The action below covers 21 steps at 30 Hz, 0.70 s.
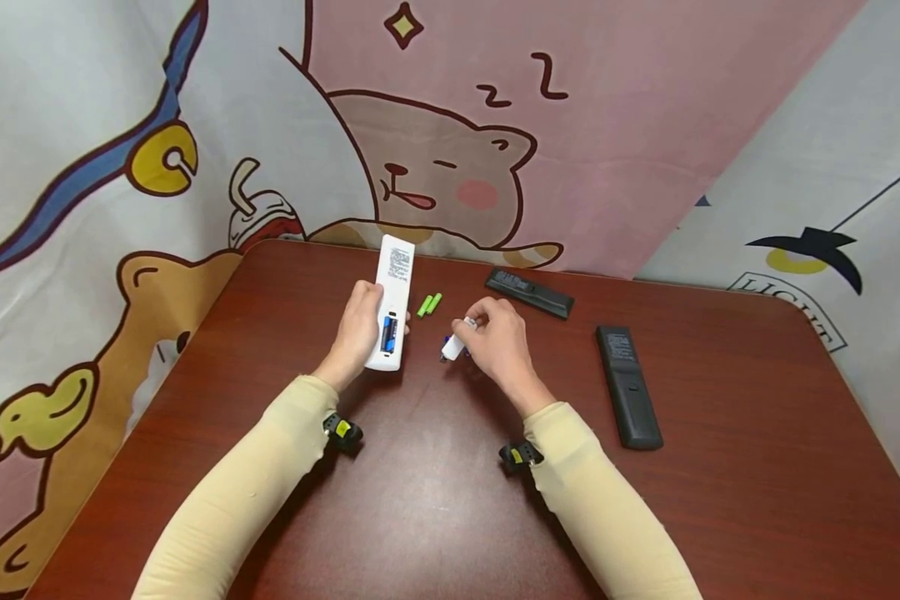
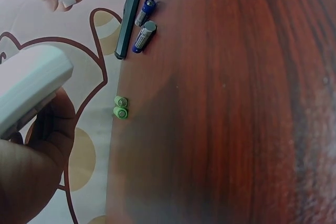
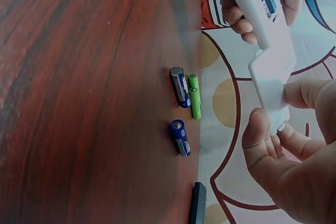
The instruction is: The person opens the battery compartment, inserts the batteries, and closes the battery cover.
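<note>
My left hand [image 1: 356,327] grips a white remote control [image 1: 395,287], its back turned up and its battery compartment uncovered. Blue cells [image 1: 390,333] lie inside that compartment; how many cannot be made out. Between thumb and fingers, my right hand [image 1: 501,340] pinches a small white battery cover [image 3: 270,85], held above the table and to the right of the remote. Two loose blue batteries [image 3: 179,88] lie on the table, partly hidden by the cover and right hand in the head view. Two green batteries [image 1: 429,305] rest side by side beyond the hands.
A black remote control [image 1: 528,293] lies at the back, past the right hand. Another black remote [image 1: 630,387] lies farther right, back side up. The brown wooden table [image 1: 435,500] ends at a cartoon-printed cloth [image 1: 450,167] behind.
</note>
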### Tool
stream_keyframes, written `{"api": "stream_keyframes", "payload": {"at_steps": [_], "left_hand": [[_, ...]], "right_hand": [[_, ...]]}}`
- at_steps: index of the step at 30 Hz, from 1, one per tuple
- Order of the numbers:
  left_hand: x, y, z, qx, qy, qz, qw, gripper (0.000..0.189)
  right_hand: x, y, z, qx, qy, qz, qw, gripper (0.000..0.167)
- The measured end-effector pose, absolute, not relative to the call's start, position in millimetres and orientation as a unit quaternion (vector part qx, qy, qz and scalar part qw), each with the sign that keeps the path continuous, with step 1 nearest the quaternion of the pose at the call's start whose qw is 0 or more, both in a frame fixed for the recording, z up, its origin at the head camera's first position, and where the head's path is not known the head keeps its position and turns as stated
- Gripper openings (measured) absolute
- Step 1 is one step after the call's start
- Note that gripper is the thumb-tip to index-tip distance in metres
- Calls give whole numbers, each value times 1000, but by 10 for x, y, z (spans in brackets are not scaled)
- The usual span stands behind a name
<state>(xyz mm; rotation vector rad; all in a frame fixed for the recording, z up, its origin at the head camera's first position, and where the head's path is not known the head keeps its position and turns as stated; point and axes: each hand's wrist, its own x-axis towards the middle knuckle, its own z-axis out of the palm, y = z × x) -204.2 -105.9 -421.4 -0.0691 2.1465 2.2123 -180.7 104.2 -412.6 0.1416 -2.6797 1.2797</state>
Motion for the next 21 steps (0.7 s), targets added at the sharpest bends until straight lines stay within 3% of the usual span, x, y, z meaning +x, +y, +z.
{"api": "stream_keyframes", "payload": {"at_steps": [21], "left_hand": [[-2061,-975,-4239,-23,699,714,35,25]], "right_hand": [[-1777,917,-4107,70,-886,445,108,19]]}}
